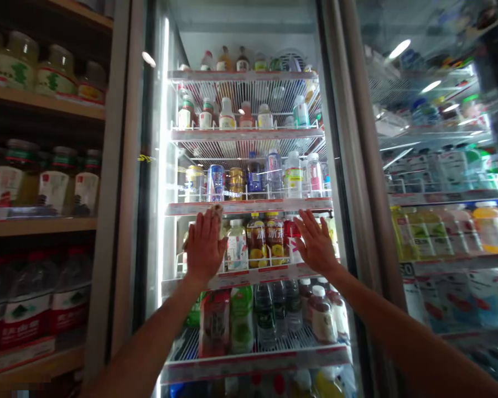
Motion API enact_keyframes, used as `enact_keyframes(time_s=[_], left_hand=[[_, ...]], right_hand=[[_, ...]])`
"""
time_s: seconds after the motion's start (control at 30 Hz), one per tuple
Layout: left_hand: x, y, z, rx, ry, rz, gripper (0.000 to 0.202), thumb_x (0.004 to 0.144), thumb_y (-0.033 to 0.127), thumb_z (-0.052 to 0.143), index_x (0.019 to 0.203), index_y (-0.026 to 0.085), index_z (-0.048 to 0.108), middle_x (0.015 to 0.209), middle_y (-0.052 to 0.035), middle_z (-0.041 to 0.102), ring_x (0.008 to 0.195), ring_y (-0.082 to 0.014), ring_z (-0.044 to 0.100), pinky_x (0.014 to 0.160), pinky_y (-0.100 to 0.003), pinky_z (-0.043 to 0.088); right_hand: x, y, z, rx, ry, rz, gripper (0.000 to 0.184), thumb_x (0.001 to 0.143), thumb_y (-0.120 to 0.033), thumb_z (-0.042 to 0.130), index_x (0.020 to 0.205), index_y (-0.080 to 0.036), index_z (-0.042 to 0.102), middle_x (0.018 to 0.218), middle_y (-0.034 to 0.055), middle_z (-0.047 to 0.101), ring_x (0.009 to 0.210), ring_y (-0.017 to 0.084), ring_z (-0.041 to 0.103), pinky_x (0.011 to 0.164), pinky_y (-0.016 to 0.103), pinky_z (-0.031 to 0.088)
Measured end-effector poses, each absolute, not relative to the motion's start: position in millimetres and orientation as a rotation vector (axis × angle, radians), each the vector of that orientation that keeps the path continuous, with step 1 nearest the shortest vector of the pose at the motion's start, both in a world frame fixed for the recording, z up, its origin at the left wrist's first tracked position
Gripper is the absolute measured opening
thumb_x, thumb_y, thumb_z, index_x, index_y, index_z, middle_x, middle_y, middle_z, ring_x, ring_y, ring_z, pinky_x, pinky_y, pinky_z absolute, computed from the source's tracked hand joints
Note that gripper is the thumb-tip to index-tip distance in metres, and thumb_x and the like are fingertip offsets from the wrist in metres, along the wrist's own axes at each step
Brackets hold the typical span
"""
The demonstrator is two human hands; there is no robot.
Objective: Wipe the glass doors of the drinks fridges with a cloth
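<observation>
I face a lit drinks fridge (249, 138) with wire shelves of bottles and cans. My left hand (205, 246) is raised flat, fingers stretched upward, in front of the third shelf from the top, with a small pale thing I cannot make out at its fingertips. My right hand (315, 243) is also flat with fingers spread, beside a red-labelled bottle (291, 235). Between the two hands stand orange-labelled tea bottles (257, 240) and a pale green bottle (236, 246). Cans (214, 182) sit on the shelf above.
Wooden shelves (41, 224) at left hold jars and large water bottles. A second fridge with a glass door (444, 166) stands at right. The fridge frame (348, 166) separates the two cabinets. Lower shelves carry dark and green bottles (265, 315).
</observation>
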State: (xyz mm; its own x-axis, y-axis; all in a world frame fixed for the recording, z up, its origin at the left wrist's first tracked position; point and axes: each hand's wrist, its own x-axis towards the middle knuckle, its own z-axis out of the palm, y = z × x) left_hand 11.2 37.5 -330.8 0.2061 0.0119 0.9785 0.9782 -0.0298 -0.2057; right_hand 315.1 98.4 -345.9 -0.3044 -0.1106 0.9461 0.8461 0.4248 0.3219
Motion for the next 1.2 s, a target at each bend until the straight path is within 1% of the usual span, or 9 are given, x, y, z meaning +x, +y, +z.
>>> enact_keyframes(time_s=[0.13, 0.27, 0.37, 0.43, 0.5, 0.67, 0.87, 1.07, 1.2], left_hand=[[-17.8, 28.3, -327.8, -1.314, -1.026, -1.062, 0.051, 0.093, 0.034, 0.031, 0.140, 0.015, 0.036, 0.144, -0.0128, 0.040, 0.138, -0.0259, 0.027, 0.111, -0.045, 0.028], [-20.3, 30.5, -325.4, -1.029, -1.095, -1.276, 0.055, 0.094, 0.034, 0.031, 0.141, 0.005, 0.031, 0.146, -0.0220, 0.032, 0.140, -0.0330, 0.019, 0.108, -0.055, 0.027], [5.9, 36.2, -338.9, -1.195, -1.067, -1.112, 0.055, 0.092, 0.039, 0.037, 0.139, 0.011, 0.036, 0.146, -0.0161, 0.035, 0.140, -0.0303, 0.020, 0.110, -0.050, 0.027], [11.3, 35.4, -344.9, -1.366, -1.010, -0.938, 0.050, 0.092, 0.037, 0.038, 0.138, 0.017, 0.039, 0.145, -0.0096, 0.039, 0.140, -0.0247, 0.023, 0.112, -0.043, 0.026], [-1.0, 30.3, -343.3, -1.452, -0.974, -0.846, 0.048, 0.093, 0.033, 0.036, 0.138, 0.017, 0.038, 0.144, -0.0087, 0.040, 0.140, -0.0219, 0.023, 0.113, -0.041, 0.025], [-25.1, 24.6, -334.8, -1.129, -1.139, -1.194, 0.055, 0.093, 0.030, 0.034, 0.142, 0.004, 0.026, 0.150, -0.0189, 0.026, 0.142, -0.0290, 0.010, 0.114, -0.050, 0.020], [6.4, 29.1, -349.7, -1.483, -0.930, -0.783, 0.046, 0.092, 0.030, 0.039, 0.138, 0.022, 0.038, 0.144, -0.0046, 0.041, 0.140, -0.0203, 0.023, 0.114, -0.039, 0.026], [-33.7, 20.2, -335.2, -1.127, -1.064, -1.176, 0.056, 0.093, 0.024, 0.032, 0.140, -0.004, 0.022, 0.149, -0.0265, 0.021, 0.141, -0.0355, 0.008, 0.110, -0.058, 0.020], [8.2, 30.1, -355.5, -1.344, -0.982, -0.960, 0.050, 0.093, 0.031, 0.037, 0.140, 0.017, 0.034, 0.148, -0.0084, 0.034, 0.142, -0.0245, 0.016, 0.113, -0.045, 0.024]], right_hand=[[315.0, 98.6, -346.2, -0.677, -1.599, -1.093, 0.061, 0.093, -0.027, 0.036, 0.148, -0.026, 0.011, 0.150, 0.0070, 0.032, 0.141, 0.022, 0.023, 0.113, 0.050, 0.022], [314.3, 98.6, -346.8, -0.680, -1.568, -1.111, 0.058, 0.094, -0.029, 0.035, 0.148, -0.025, 0.014, 0.148, 0.0079, 0.035, 0.141, 0.022, 0.022, 0.113, 0.050, 0.022], [314.9, 99.4, -347.2, -0.679, -1.564, -1.117, 0.056, 0.094, -0.028, 0.035, 0.147, -0.023, 0.018, 0.147, 0.0090, 0.037, 0.141, 0.022, 0.022, 0.112, 0.049, 0.022], [315.7, 100.2, -347.3, -0.667, -1.568, -1.125, 0.055, 0.094, -0.028, 0.036, 0.146, -0.023, 0.020, 0.147, 0.0095, 0.037, 0.141, 0.022, 0.023, 0.112, 0.049, 0.022], [316.1, 100.7, -347.3, -0.658, -1.563, -1.131, 0.054, 0.094, -0.028, 0.036, 0.146, -0.023, 0.021, 0.147, 0.0093, 0.037, 0.141, 0.021, 0.022, 0.113, 0.048, 0.022], [314.6, 100.0, -347.7, -0.648, -1.546, -1.130, 0.053, 0.095, -0.029, 0.034, 0.146, -0.022, 0.021, 0.146, 0.0091, 0.039, 0.141, 0.021, 0.023, 0.114, 0.047, 0.019], [316.0, 101.7, -347.9, -0.632, -1.555, -1.120, 0.056, 0.095, -0.028, 0.036, 0.147, -0.025, 0.016, 0.148, 0.0070, 0.035, 0.141, 0.021, 0.023, 0.114, 0.047, 0.019], [316.2, 103.6, -348.2, -0.616, -1.549, -1.120, 0.058, 0.094, -0.029, 0.037, 0.148, -0.025, 0.015, 0.149, 0.0067, 0.033, 0.141, 0.021, 0.023, 0.114, 0.047, 0.018], [316.7, 103.5, -348.9, -0.601, -1.553, -1.109, 0.060, 0.094, -0.027, 0.038, 0.148, -0.026, 0.012, 0.149, 0.0065, 0.033, 0.141, 0.021, 0.023, 0.114, 0.048, 0.019]])
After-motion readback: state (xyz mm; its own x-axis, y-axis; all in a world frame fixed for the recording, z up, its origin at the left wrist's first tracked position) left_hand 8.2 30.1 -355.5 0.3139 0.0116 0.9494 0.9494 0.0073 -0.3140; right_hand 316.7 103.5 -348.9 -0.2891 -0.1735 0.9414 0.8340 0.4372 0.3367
